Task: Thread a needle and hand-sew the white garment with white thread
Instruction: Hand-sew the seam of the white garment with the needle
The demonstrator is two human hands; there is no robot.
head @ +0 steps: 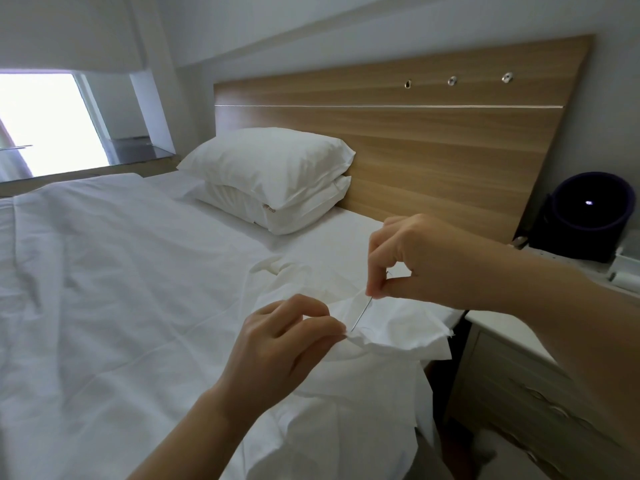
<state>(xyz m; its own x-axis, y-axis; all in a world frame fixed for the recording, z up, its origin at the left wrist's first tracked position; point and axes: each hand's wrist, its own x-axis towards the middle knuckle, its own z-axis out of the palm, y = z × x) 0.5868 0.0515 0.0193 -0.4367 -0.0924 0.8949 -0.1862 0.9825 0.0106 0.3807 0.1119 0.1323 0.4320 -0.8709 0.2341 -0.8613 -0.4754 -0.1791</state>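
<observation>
Containers first: dark purple cylinder (588, 216) at 3 o'clock on the nightstand (502, 327), round and matte, with one small bright spot on its face. Can't tell what's in it. The nightstand front has drawers with wavy moulded grips, shut. Small white roll (620, 280) sits just beside the cylinder at the frame edge, too blurred to identify.

Hands:
- Left hand (280, 344) at 6 o'clock, thumb and forefinger pinching a folded edge of the white garment (398, 327), other fingers curled.
- Right hand (412, 261) at 4 o'clock, thumb and forefinger pinching the top end of the needle (362, 313).

The needle is thin bright metal, slanted, with its tip down at the fabric edge just beside the left fingertips. Thread is too fine to make out.

The garment is thin white woven cloth, crumpled. It is held up between the hands, and the rest hangs over the bed edge toward 6 o'clock.

Rest:
- Bed sheet (121, 271), white and creased, 9 o'clock.
- Two white pillows (273, 168) stacked at 12 o'clock, against the headboard (433, 150).
- The headboard is flat light wood-grain panel with one horizontal groove and three round metal fittings (452, 80) near the top.
- Bright window (41, 123) at 10 o'clock.
</observation>
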